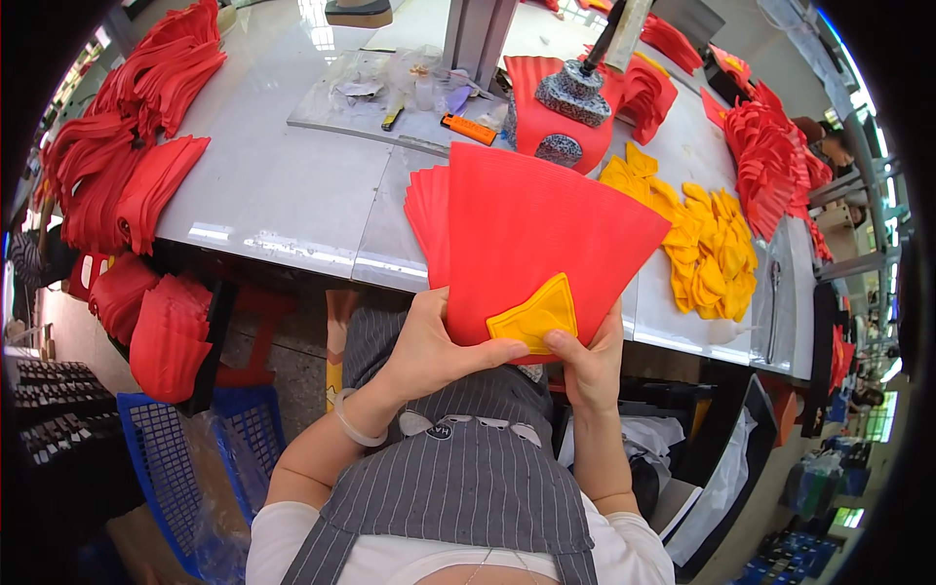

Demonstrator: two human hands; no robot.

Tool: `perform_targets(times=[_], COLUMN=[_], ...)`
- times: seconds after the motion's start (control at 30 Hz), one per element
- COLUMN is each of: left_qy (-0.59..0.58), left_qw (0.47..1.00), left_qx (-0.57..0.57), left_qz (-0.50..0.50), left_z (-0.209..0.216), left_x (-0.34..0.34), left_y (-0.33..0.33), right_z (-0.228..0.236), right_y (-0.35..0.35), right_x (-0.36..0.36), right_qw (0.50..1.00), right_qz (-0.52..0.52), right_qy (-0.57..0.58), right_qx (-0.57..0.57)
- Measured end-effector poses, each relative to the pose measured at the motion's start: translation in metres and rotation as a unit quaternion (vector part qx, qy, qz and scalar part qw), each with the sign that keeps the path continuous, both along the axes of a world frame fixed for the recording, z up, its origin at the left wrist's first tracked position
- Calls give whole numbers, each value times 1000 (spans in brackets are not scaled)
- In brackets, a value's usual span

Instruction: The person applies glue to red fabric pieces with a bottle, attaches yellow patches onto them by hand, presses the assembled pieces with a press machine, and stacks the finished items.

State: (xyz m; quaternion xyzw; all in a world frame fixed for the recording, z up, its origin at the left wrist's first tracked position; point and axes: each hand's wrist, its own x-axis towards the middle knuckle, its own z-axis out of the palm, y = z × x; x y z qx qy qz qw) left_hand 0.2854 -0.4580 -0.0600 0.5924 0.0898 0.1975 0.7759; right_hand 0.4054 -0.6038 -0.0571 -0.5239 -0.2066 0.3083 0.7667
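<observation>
We hold a red fabric piece (pixel 556 224) up in front of us, over the near edge of the table (pixel 278 185), its narrow end toward our body and its wide end fanned away. Our left hand (pixel 429 341) grips its left edge, thumb stretched rightward across the face until its tip meets the lower edge of a yellow patch (pixel 536 314). Our right hand (pixel 593 363) grasps the lower right edge, its thumb bent inward onto the patch's right corner; the other fingers of both hands go behind the fabric, partly hidden. Both elbows are bent, the left forearm slanting inward with a pale bracelet (pixel 357 421) at the wrist, the right rising more steeply. Yellow pieces (pixel 717 258) lie heaped beyond to the right.
</observation>
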Motion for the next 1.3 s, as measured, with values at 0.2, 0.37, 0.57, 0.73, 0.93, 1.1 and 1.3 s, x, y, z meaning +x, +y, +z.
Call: perform_targets(times=[0.2,0.37,0.57,0.73,0.93,1.1,1.3], left_qy=[12,1,-17,-15,-19,-14,-24], left_qw=[1000,1000,998,992,990,986,961], left_qx=[15,21,-62,-123,-139,-168,-272], left_qz=[10,5,-2,5,-13,-14,33], left_z=[0,-4,-6,-9,-5,-4,-8], left_x=[-3,-6,-7,-5,-4,-3,-17], left_y=[-2,-3,-7,-9,-4,4,17], right_z=[2,6,6,10,11,10,24], right_y=[-5,-11,-7,-1,4,7,18], right_x=[-3,8,5,2,-6,-6,60], right_qw=[997,997,998,995,997,998,965], right_qz=[-14,41,24,7,-2,28,-38], right_qy=[-59,-49,-41,-73,-66,-54,-249], right_qx=[-42,-33,-48,-67,-42,-31,-72])
